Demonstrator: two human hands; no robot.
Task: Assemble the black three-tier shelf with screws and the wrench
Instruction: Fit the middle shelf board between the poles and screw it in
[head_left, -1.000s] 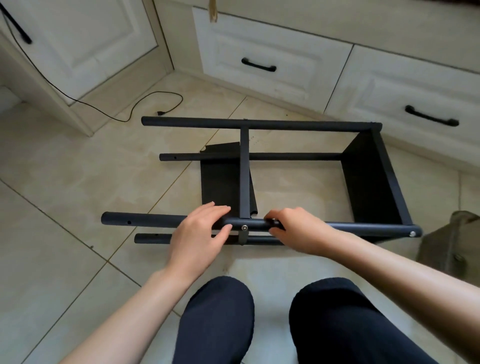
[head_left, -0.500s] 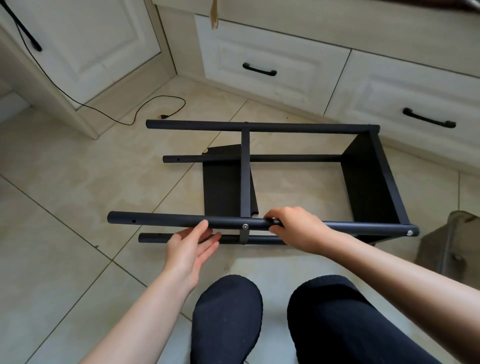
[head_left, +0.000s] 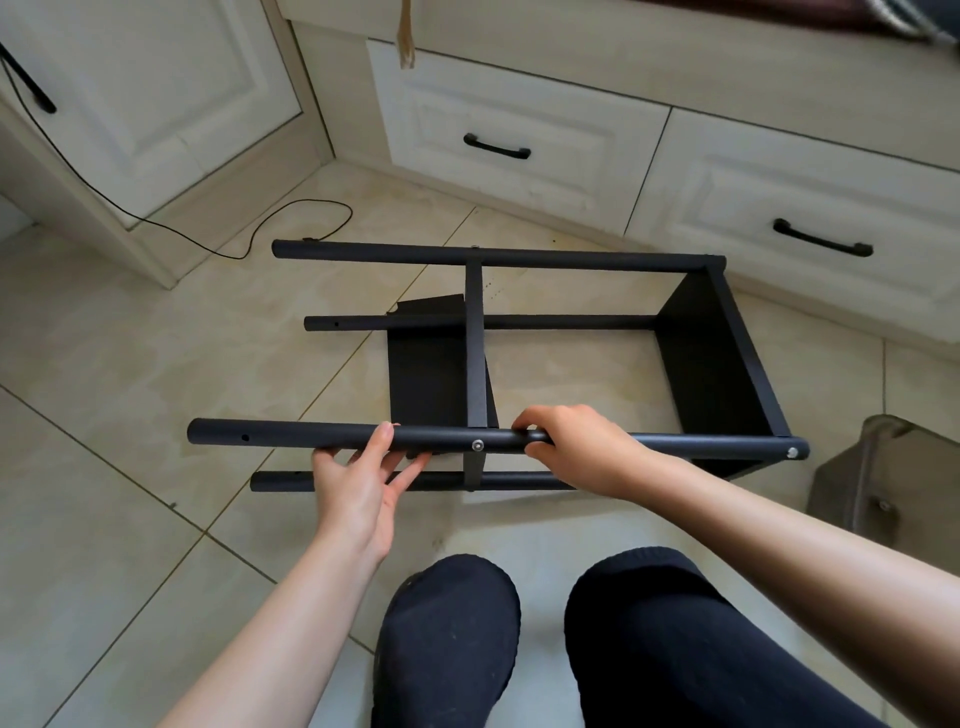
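The black metal shelf frame lies on its side on the beige tiled floor, before the white drawers. The right hand curls around its nearest black round post. The left hand lies loosely spread beneath that post, fingertips touching it.

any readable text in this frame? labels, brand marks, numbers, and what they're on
None: no readable text, label, brand or number in the head view.
Black shelf frame: plain tubes and panels, no marking.
Screw heads: bare metal, nothing legible.
White drawers: only black handles, no lettering.
Grey object at the right edge: no print visible.
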